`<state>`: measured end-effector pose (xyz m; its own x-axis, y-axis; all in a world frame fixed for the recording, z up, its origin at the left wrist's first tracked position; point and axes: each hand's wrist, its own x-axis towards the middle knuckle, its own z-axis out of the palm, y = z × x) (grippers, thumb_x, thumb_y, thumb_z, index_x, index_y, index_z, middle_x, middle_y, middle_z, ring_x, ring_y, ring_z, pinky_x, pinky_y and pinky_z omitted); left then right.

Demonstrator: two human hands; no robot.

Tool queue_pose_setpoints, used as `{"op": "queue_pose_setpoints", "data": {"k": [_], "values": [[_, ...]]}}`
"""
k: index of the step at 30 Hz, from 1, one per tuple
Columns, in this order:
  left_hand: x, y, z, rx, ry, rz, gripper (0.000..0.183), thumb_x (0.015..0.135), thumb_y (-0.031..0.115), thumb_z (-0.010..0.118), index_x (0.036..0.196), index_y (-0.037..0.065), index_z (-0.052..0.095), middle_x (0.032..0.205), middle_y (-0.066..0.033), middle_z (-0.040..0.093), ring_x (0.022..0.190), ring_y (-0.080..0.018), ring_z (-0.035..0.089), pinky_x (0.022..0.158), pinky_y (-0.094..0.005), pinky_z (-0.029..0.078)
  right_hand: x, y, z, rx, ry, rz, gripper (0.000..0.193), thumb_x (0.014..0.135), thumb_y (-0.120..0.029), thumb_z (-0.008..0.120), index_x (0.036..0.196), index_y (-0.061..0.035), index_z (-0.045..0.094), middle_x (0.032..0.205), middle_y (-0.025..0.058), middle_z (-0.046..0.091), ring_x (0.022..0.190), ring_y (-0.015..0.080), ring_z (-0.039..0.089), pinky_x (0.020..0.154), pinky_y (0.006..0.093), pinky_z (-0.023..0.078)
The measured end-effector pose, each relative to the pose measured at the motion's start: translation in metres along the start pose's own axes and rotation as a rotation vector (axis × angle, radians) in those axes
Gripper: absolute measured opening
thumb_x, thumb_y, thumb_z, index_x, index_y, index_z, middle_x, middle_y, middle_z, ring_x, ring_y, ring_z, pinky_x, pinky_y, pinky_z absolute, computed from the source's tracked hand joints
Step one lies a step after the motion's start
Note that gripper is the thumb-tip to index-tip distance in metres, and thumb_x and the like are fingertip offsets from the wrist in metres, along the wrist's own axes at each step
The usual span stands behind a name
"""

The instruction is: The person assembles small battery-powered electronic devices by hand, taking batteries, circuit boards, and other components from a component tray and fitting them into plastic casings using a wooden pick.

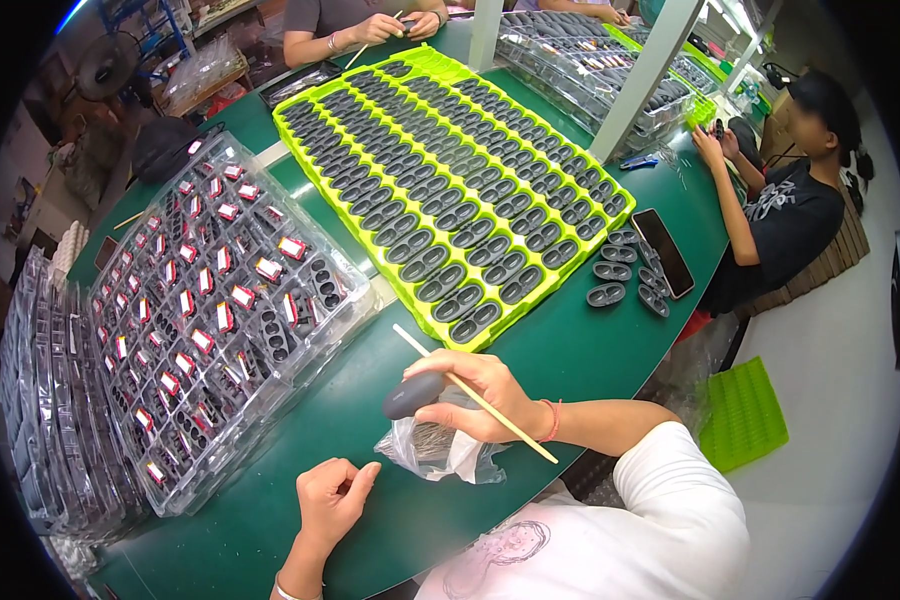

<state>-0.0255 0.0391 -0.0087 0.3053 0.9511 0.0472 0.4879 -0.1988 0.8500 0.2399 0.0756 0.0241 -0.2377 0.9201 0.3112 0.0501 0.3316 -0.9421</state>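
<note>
In my right hand a dark grey oval plastic shell is pinched between thumb and fingers. The same hand also holds a thin pale wooden stick, slanting across its back. Below that hand, on the green table, lies a clear plastic bag of thin, greyish pieces too small to name. My left hand is beside the bag, its fingers curled in and the thumb sticking out; nothing shows in it. Just beyond my right hand sits a lime-green tray filled with rows of dark oval shells.
At left, a clear compartment tray holds small parts with red-and-white pieces, near stacked trays. Loose shells and a phone lie right of the green tray. Co-workers sit across the table and at the right. A post rises behind.
</note>
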Motion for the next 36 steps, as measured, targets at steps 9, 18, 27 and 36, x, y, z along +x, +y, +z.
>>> {"op": "queue_pose_setpoints", "data": {"k": [9,18,27,36], "values": [[-0.003,-0.004,-0.004,-0.024,-0.035,0.022,0.034,0.079,0.009,0.076,0.056,0.003,0.052,0.049,-0.0059,0.049,0.042,-0.0176,0.045,0.041,-0.0298,0.032,0.003,0.005,0.002,-0.09,-0.049,0.005,0.039,0.076,0.003,0.075,0.112,-0.0005,0.06,0.105,0.0101,0.067,0.095,0.0197,0.064,0.084,0.0297,0.049],[0.007,-0.002,-0.009,-0.014,-0.057,0.119,0.035,0.078,0.011,0.077,0.055,0.004,0.052,0.049,-0.0068,0.048,0.042,-0.019,0.045,0.041,-0.0312,0.033,0.007,0.016,-0.006,0.113,0.133,0.085,0.035,0.08,-0.001,0.075,0.112,0.0005,0.06,0.106,0.0097,0.064,0.096,0.016,0.063,0.084,0.0289,0.053],[0.01,-0.002,-0.008,-0.021,-0.041,0.098,0.035,0.078,0.012,0.078,0.055,0.005,0.052,0.049,-0.0057,0.05,0.042,-0.0176,0.046,0.041,-0.0297,0.034,0.022,0.021,-0.02,0.154,0.281,0.171,0.04,0.086,0.005,0.066,0.123,0.0025,0.051,0.11,0.0113,0.061,0.098,0.0163,0.064,0.081,0.0246,0.052],[0.01,-0.006,0.0,0.125,0.005,0.183,0.036,0.08,0.02,0.076,0.056,0.007,0.052,0.05,-0.0054,0.048,0.043,-0.0211,0.047,0.04,-0.0334,0.035,0.019,0.019,-0.02,-0.008,0.305,0.125,0.04,0.086,0.003,0.067,0.122,0.0033,0.051,0.113,0.0115,0.058,0.097,0.0177,0.065,0.083,0.0257,0.053]]}}
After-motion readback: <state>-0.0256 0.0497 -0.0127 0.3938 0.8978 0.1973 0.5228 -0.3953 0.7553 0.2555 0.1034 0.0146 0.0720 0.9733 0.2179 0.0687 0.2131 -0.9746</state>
